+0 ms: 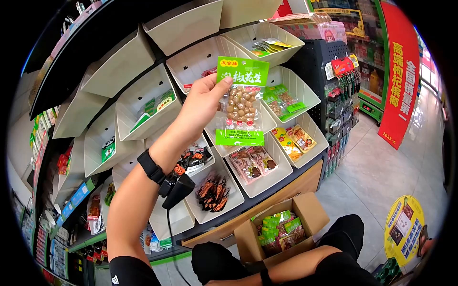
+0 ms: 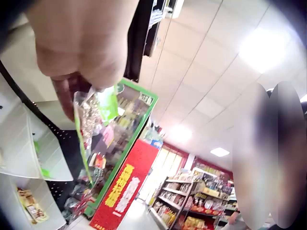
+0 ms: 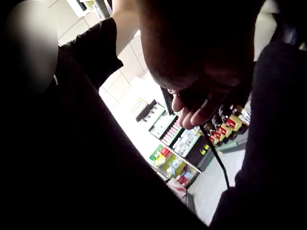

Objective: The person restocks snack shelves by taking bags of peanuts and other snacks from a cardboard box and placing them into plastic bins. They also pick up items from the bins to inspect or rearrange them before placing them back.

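- Our right hand [image 3: 201, 67] sits in deep shadow in the right wrist view; we cannot tell whether its fingers [image 3: 194, 115] hold anything.
- Close to the lens, our left hand [image 2: 81, 43] is a blur, and the packet [image 2: 93, 120] it pinches shows edge-on, print unreadable.
- Our knee [image 1: 214, 260] covers the cardboard box's [image 1: 312, 212] near corner.

The left hand [image 1: 205, 102] holds the green-and-clear plastic packet of peanuts [image 1: 241, 105] in open air just in front of the black rack of slanted white plastic bins [image 1: 191, 62]. The white bin behind the packet [image 1: 217, 138] is open at the front, with a bare wall showing. To its right, green packets [image 1: 286, 102] and yellow-and-orange packets [image 1: 293, 138] fill their bins. Farther right, a black pegboard stand of hanging goods [image 1: 341, 90] blocks the way. Near the person, an open brown cardboard box [image 1: 310, 209] gapes upward, and grey tiled floor [image 1: 381, 171] lies free to its right.
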`<move>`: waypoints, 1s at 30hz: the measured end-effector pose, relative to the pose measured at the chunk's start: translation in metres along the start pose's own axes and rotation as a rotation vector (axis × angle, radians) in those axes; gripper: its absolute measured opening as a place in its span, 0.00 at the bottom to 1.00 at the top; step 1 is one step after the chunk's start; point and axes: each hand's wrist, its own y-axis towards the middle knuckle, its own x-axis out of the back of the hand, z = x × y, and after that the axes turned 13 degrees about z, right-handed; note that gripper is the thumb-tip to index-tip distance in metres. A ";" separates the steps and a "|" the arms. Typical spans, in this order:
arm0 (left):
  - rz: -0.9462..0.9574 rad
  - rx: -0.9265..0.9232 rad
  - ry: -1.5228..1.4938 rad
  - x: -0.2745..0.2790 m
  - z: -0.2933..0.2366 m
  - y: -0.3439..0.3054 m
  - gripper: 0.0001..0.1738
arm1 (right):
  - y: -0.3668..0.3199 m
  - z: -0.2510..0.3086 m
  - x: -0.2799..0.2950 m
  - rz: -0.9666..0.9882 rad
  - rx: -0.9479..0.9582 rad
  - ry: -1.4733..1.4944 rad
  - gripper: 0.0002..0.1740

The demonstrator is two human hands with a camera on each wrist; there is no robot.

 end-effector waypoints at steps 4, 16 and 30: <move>0.000 -0.013 -0.114 0.002 0.009 -0.005 0.17 | 0.022 0.036 0.032 -0.218 0.248 0.089 0.18; 0.088 0.022 -0.155 -0.044 0.059 0.034 0.12 | -0.187 0.257 0.124 -0.483 -0.326 -0.668 0.19; -0.022 0.141 0.052 -0.087 0.164 0.247 0.15 | -0.357 0.252 0.232 -1.681 -0.134 -1.218 0.15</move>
